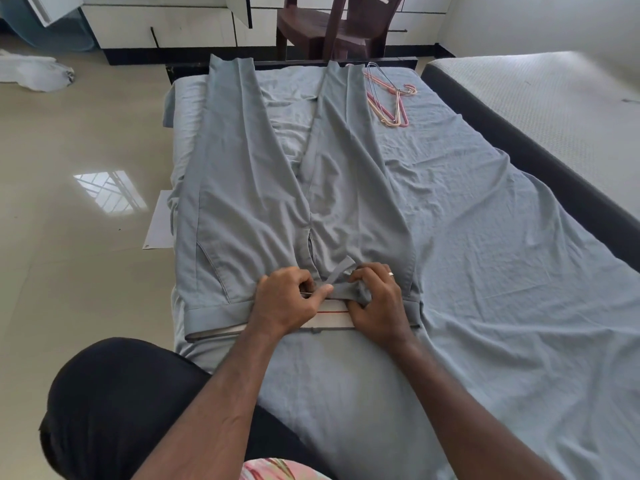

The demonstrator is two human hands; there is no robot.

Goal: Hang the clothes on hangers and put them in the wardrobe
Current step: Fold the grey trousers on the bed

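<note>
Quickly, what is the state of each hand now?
Left hand: pinches the trousers at the waistband.
Right hand: grips the trousers' waistband.

brown chair (325, 27), blue bedsheet (485, 271), white drawers (156, 27)

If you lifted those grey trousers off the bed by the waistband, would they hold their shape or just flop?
Probably flop: the grey fabric trousers lie creased and bunch softly where the left hand and right hand pinch the waistband. The long legs would likely dangle and swing. They look thin, so probably light.

Both arms reach forward — left hand (289, 299) and right hand (377, 299) pinching, fingers curled.
</note>
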